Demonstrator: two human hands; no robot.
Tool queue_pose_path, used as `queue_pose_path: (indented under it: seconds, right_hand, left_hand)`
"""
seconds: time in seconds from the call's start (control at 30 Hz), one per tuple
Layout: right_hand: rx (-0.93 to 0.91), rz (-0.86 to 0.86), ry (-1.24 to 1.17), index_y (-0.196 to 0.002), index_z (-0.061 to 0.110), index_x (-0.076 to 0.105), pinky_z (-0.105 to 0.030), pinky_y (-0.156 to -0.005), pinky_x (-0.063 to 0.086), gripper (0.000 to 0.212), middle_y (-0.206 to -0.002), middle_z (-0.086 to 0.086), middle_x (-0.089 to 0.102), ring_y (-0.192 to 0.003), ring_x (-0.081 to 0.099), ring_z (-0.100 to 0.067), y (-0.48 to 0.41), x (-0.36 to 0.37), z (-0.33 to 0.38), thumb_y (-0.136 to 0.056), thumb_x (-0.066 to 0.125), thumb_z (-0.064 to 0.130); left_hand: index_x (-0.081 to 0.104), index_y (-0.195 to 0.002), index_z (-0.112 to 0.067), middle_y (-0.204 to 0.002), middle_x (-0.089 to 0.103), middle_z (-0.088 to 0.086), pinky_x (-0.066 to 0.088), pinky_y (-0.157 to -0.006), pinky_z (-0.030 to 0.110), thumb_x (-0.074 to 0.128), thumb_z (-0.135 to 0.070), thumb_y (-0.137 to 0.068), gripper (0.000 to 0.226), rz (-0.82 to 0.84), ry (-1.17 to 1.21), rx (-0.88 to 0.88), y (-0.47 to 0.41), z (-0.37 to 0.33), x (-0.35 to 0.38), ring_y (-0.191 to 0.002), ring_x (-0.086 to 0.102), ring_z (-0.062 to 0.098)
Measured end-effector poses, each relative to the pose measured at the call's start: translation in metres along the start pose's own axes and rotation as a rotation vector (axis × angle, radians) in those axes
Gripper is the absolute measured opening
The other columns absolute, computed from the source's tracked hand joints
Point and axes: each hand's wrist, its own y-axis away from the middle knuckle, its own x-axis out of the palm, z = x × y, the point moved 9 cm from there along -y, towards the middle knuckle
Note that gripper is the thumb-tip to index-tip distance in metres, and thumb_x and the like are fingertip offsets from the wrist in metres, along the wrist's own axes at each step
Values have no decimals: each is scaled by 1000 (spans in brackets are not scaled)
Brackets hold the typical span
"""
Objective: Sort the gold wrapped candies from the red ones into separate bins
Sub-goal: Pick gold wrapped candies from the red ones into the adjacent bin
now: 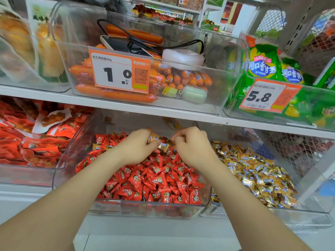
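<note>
Both hands work at the rear of the red bin [145, 207], just under the shelf [126, 105] edge, which overhangs the bin's back and hides its far part. Left hand [137, 147]: fingers curled, gripping gold candies [153, 138] above the red candies [154, 180]. At least 1 more gold piece lies just below those fingertips, and a few sit on the red heap at the bin's left rear. Right hand [192, 144]: fingers curled and knuckles toward me. I cannot tell whether it holds anything. The gold bin [308, 210] stands just right of the red bin, touching or nearly so, with a full gold pile. My forearms cross the red heap and cover part of it. Above the shelf are sausages [116, 92] in a clear bin with a phone [116, 44] and a cable [137, 40] on top. Green packs [262, 66] are to the right and red packs [36, 142] on the lower left.
</note>
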Motion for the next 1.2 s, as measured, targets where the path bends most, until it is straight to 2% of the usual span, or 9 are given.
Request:
queue_pose_path:
  seconds: [0.17, 0.4, 0.53, 0.6, 0.7, 0.87, 1.0, 1.1, 1.2]
  right_hand:
    - [-59, 245, 6, -112, 31, 72, -26, -61, 46, 33, -67, 9, 65, -65, 60, -4, 3, 31, 14, -101, 56, 58]
    - [-38, 414, -133, -105, 21, 78, -12, -51, 40, 14, -77, 6, 79, -53, 56, 3, 7, 45, 19, -95, 75, 30]
    - [57, 220, -40, -61, 12, 58, -23, -48, 36, 40, -50, 4, 54, -46, 40, -11, -1, 15, 8, -94, 61, 34]
    - [95, 108, -9, -58, 17, 45, -28, -50, 32, 44, -49, 4, 40, -48, 38, -18, -6, 3, 3, -97, 52, 35]
    - [128, 112, -49, -61, 14, 50, -35, -55, 47, 49, -50, 1, 51, -48, 50, -23, -10, 11, 1, -100, 52, 43]
    - [232, 169, -149, -105, 20, 68, -25, -55, 47, 7, -95, -5, 79, -57, 59, -16, -22, 34, -21, -98, 70, 20]
    - [172, 128, 29, -104, 18, 74, -33, -76, 57, 18, -104, -7, 74, -88, 70, -26, -36, 39, -19, -100, 57, 15]
    - [102, 92, 268, -81, 14, 58, -32, -72, 46, 24, -91, -7, 59, -97, 67, -36, -43, 42, -8, -104, 55, 23]
    - [36, 128, 392, -107, 15, 65, -35, -80, 51, 19, -120, -14, 60, -113, 61, -36, -48, 50, 2, -95, 55, 3]
  left_hand:
    - [66, -96, -15, -72, 64, 14, 35, -51, 29, 61, -42, -102, 28, 33, 130, 22, 15, -2, -14, -53, 47, 10]
    - [72, -96, -30, -65, 66, -11, 42, -54, 33, 64, -43, -102, 16, 163, 180, -80, 30, 21, -18, -54, 52, 11]
    - [74, -79, -23, -70, 74, -7, 48, -61, 29, 59, -30, -98, 25, 63, 122, -219, 35, 37, -36, -64, 65, 15]
    - [69, -69, -11, -57, 66, -2, 49, -63, 30, 55, -39, -96, 41, -37, 88, -257, 36, 43, -48, -55, 59, 15]
    - [67, -63, -4, -49, 62, 2, 48, -61, 29, 55, -46, -100, 57, -155, 65, -292, 34, 50, -56, -45, 56, 13]
    - [74, -91, -27, -65, 75, -4, 52, -68, 24, 58, -29, -105, 21, -180, 111, -300, 27, 59, -52, -60, 72, 11]
    - [72, -104, -41, -106, 76, -8, 59, -91, 42, 51, -25, -103, 27, -196, -131, -235, 15, 58, -47, -100, 72, 25]
    - [67, -102, -40, -104, 72, -5, 59, -85, 43, 51, -36, -101, 17, -195, -132, -167, 0, 42, -39, -98, 69, 27]
    - [61, -106, -35, -97, 66, -5, 52, -76, 35, 60, -55, -97, 22, -161, -234, -143, -14, 35, -30, -93, 63, 22]
